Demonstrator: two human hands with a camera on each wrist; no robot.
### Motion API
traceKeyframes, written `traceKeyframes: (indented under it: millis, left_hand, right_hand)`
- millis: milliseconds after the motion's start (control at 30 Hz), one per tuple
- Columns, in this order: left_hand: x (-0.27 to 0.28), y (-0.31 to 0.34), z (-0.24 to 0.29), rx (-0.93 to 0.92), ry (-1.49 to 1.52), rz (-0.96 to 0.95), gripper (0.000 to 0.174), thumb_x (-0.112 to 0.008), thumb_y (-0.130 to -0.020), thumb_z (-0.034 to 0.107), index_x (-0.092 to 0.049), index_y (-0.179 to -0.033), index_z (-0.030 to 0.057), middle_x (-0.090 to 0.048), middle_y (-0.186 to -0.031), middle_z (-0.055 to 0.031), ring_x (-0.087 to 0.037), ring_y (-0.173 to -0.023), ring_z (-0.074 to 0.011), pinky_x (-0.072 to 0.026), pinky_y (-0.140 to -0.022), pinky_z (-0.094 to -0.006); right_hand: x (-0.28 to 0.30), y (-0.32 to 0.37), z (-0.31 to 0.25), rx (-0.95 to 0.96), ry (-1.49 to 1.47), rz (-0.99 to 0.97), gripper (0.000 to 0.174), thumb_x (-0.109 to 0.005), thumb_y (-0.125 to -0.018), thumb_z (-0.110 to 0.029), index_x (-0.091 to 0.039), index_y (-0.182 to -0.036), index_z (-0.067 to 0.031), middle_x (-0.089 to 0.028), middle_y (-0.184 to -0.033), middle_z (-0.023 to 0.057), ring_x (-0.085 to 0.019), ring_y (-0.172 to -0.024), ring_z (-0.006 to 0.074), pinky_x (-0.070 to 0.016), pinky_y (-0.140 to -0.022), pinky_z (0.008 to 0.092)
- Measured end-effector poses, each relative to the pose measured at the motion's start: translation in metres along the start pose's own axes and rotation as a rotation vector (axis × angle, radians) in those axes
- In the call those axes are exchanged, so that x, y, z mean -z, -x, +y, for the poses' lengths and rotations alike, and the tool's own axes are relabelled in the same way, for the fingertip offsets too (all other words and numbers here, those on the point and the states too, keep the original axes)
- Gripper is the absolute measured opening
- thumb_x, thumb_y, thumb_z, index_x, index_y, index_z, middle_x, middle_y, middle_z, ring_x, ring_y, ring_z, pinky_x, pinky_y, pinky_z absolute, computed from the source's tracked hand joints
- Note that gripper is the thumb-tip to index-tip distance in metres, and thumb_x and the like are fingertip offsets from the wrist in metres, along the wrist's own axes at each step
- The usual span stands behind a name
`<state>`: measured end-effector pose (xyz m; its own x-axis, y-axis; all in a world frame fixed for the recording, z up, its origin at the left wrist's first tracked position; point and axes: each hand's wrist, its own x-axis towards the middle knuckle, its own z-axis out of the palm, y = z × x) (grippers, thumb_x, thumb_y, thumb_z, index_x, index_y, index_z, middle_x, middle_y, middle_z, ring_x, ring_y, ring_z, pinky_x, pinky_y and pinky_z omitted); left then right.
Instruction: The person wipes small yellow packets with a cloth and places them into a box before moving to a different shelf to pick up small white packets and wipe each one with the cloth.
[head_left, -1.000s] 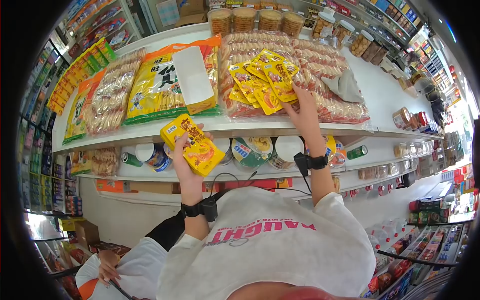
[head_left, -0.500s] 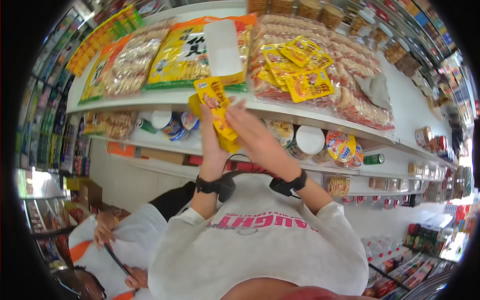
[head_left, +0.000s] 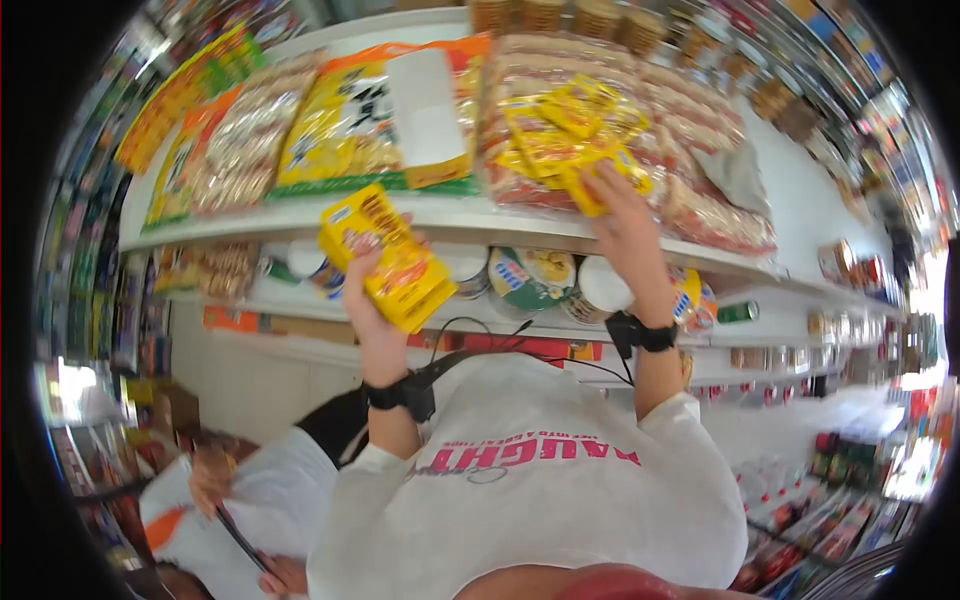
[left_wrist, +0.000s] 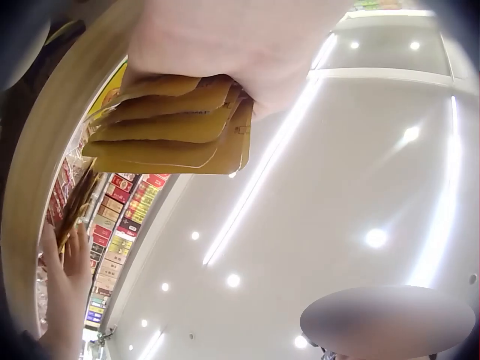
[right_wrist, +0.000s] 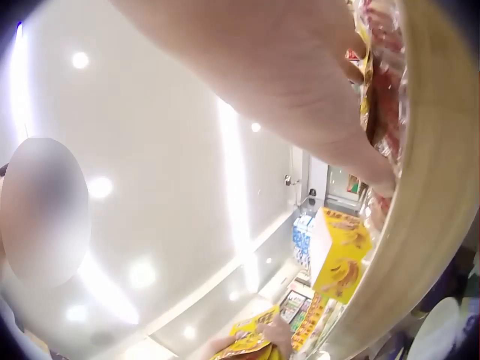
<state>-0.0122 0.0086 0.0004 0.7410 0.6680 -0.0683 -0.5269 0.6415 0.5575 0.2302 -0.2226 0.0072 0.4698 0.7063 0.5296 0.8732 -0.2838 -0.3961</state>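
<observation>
My left hand [head_left: 375, 300] grips a stack of yellow snack packets [head_left: 385, 255] in front of the shelf, thumb across the top one. In the left wrist view several packet edges [left_wrist: 169, 139] show layered below the palm. At the pile of yellow snack packets [head_left: 570, 125], which lies on clear bags of round crackers, is my right hand [head_left: 630, 230]. It pinches a yellow packet [head_left: 588, 192] at the pile's near edge between thumb and fingers. The right wrist view shows that packet edge-on by the fingers, largely hidden by the hand.
A white open carton [head_left: 425, 105] rests on a large yellow and orange snack bag [head_left: 335, 130] left of the pile. A grey cloth-like item [head_left: 735, 180] lies on the cracker bags at right. Instant noodle tubs [head_left: 530, 275] fill the shelf below. Another person [head_left: 235, 510] sits at lower left.
Half a second ago both hands were together at the held stack, the right hand against a packet. Since then the right hand has moved back right to the pile and taken hold of a packet.
</observation>
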Motion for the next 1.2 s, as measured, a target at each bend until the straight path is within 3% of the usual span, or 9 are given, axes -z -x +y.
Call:
traceKeyframes:
  millis: [167,267,333,533,733,767,833,933,1200]
  left_hand:
    - [0.008,-0.011,-0.002,0.039,0.056,-0.104,0.064,-0.055,-0.086,0.018,-0.041,-0.146,-0.0018,-0.059,-0.134,-0.0216,-0.064,-0.114,-0.0382,-0.0524,-0.1,-0.049]
    - [-0.008,-0.005,-0.005,0.123,0.041,-0.119,0.066,-0.055,-0.086,0.017,-0.04,-0.147,-0.0012,-0.058,-0.137,-0.0214,-0.062,-0.12,-0.0395,-0.0521,-0.101,-0.0495]
    - [-0.022,0.008,-0.009,0.104,0.021,-0.122,0.061,-0.056,-0.096,0.024,-0.039,-0.149,0.0009,-0.057,-0.139,-0.0195,-0.061,-0.123,-0.0363,-0.0519,-0.103,-0.0492]
    - [-0.02,0.014,-0.004,0.108,-0.14,-0.029,0.049,-0.065,-0.098,0.018,-0.05,-0.141,0.002,-0.064,-0.131,-0.0146,-0.067,-0.115,-0.0282,-0.0567,-0.096,-0.0401]
    - [-0.03,0.02,-0.002,-0.017,-0.235,-0.09,0.049,-0.064,-0.092,0.005,-0.048,-0.138,-0.0029,-0.066,-0.123,-0.0209,-0.07,-0.107,-0.0279,-0.0589,-0.09,-0.0391]
    - [-0.027,0.024,0.0,-0.033,-0.259,-0.12,0.05,-0.062,-0.092,0.004,-0.047,-0.14,-0.0025,-0.066,-0.124,-0.0209,-0.069,-0.109,-0.0285,-0.0585,-0.091,-0.0403]
    - [-0.017,0.025,-0.006,-0.089,-0.352,-0.157,0.062,-0.062,-0.089,-0.001,-0.039,-0.147,-0.0014,-0.061,-0.132,-0.0206,-0.066,-0.115,-0.0283,-0.0566,-0.095,-0.0403]
    - [-0.019,0.013,-0.021,-0.761,-1.01,-0.243,0.078,-0.064,-0.083,-0.007,-0.029,-0.153,0.0,-0.054,-0.139,-0.0202,-0.062,-0.121,-0.0276,-0.0524,-0.101,-0.0384]
    - [-0.008,-0.005,-0.035,-0.637,-0.908,-0.294,0.089,-0.069,-0.075,-0.004,-0.029,-0.155,0.0003,-0.052,-0.14,-0.0166,-0.054,-0.129,-0.0241,-0.0415,-0.111,-0.0374]
  right_hand:
    - [0.015,-0.023,-0.056,-0.131,-0.123,0.547,0.053,-0.059,-0.079,0.009,-0.07,-0.127,-0.0096,-0.061,-0.133,0.0165,-0.055,-0.131,0.0339,-0.0422,-0.111,0.0457]
    - [-0.001,-0.018,-0.098,0.189,-0.316,0.44,0.043,-0.065,-0.084,0.002,-0.074,-0.123,-0.0139,-0.061,-0.133,0.0127,-0.055,-0.131,0.0317,-0.0388,-0.113,0.0502]
    - [-0.02,-0.02,-0.113,0.391,-0.34,0.016,0.041,-0.073,-0.085,-0.009,-0.072,-0.126,-0.0153,-0.061,-0.133,0.0113,-0.053,-0.134,0.0326,-0.0331,-0.116,0.0569]
    - [-0.062,-0.022,-0.132,0.308,-0.649,-0.226,0.054,-0.085,-0.078,-0.019,-0.065,-0.127,-0.0078,-0.059,-0.133,0.0131,-0.048,-0.139,0.0351,-0.0293,-0.119,0.0593]
    - [-0.074,-0.014,-0.142,-0.121,-0.789,0.038,0.095,-0.087,-0.08,-0.015,-0.03,-0.155,-0.006,-0.048,-0.146,0.0172,-0.041,-0.144,0.0343,-0.0378,-0.116,0.0479]
    - [-0.077,-0.007,-0.134,-0.231,-0.932,-0.148,0.092,-0.078,-0.091,-0.018,-0.019,-0.16,-0.0064,-0.042,-0.153,0.0148,-0.042,-0.142,0.0299,-0.0395,-0.115,0.0485]
    - [-0.079,-0.001,-0.132,-0.451,-1.364,-0.434,0.085,-0.071,-0.097,-0.026,-0.017,-0.161,-0.0073,-0.04,-0.155,0.0136,-0.043,-0.142,0.0285,-0.04,-0.114,0.0496]
    - [-0.093,0.015,-0.136,-0.688,-1.887,-0.606,0.07,-0.054,-0.105,-0.044,-0.026,-0.159,-0.0096,-0.044,-0.153,0.009,-0.047,-0.138,0.0237,-0.0401,-0.113,0.0472]
    - [-0.091,0.005,-0.142,-0.751,-1.92,-0.48,0.059,-0.05,-0.107,-0.046,-0.039,-0.152,-0.0097,-0.051,-0.145,0.0042,-0.051,-0.132,0.0187,-0.0414,-0.11,0.0413]
